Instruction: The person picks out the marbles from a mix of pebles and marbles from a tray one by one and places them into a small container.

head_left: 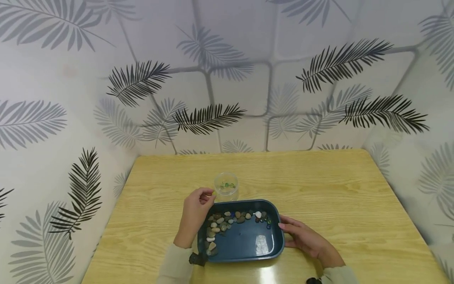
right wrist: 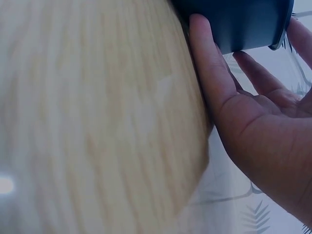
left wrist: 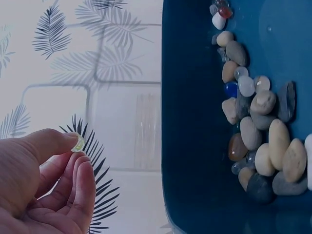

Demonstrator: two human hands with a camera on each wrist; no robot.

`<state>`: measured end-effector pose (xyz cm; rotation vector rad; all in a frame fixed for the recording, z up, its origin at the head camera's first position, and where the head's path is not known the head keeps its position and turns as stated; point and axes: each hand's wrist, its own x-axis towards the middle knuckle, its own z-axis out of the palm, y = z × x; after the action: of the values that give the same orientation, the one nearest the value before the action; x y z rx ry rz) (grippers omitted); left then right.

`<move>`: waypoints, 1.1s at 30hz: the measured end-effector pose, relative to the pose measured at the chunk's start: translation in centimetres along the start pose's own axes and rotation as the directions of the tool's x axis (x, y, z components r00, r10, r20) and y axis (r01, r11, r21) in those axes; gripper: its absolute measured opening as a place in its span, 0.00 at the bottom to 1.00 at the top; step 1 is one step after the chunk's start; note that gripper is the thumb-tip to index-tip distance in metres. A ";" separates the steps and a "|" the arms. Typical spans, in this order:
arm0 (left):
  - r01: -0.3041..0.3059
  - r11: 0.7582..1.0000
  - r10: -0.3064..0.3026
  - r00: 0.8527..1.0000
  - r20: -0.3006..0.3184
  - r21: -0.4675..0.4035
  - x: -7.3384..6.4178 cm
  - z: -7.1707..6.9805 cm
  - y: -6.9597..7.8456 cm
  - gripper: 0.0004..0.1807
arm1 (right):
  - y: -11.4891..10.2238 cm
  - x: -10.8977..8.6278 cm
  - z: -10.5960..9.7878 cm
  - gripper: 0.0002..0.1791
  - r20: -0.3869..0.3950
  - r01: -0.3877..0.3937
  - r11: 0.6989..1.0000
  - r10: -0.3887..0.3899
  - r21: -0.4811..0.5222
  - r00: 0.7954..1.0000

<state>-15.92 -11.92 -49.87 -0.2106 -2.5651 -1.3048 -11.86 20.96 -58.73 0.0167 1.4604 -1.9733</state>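
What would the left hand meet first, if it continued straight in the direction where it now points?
Most likely the clear round container: in the head view it stands just ahead of the left hand, though depth is hard to judge, so it might pass over.

My left hand (left wrist: pixel 58 183) pinched a pale yellowish bead (left wrist: pixel 78 143), a blue tray (left wrist: pixel 180 126) stood beside it, pebbles (left wrist: pixel 279 141) and shiny beads (left wrist: pixel 246 86) lay inside, a leaf-patterned wall (left wrist: pixel 56 109) rose behind.
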 end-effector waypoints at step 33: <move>0.052 0.968 -0.087 0.987 0.134 0.245 4.7 3.3 -1.9 0.10 | 0.0 -0.2 0.0 0.33 0.019 0.010 1.000 -0.010 0.019 1.000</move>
<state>-21.45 -10.35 -51.82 -0.1744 -2.8481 -1.0202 -11.69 21.11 -58.66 -0.0010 1.4328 -1.9901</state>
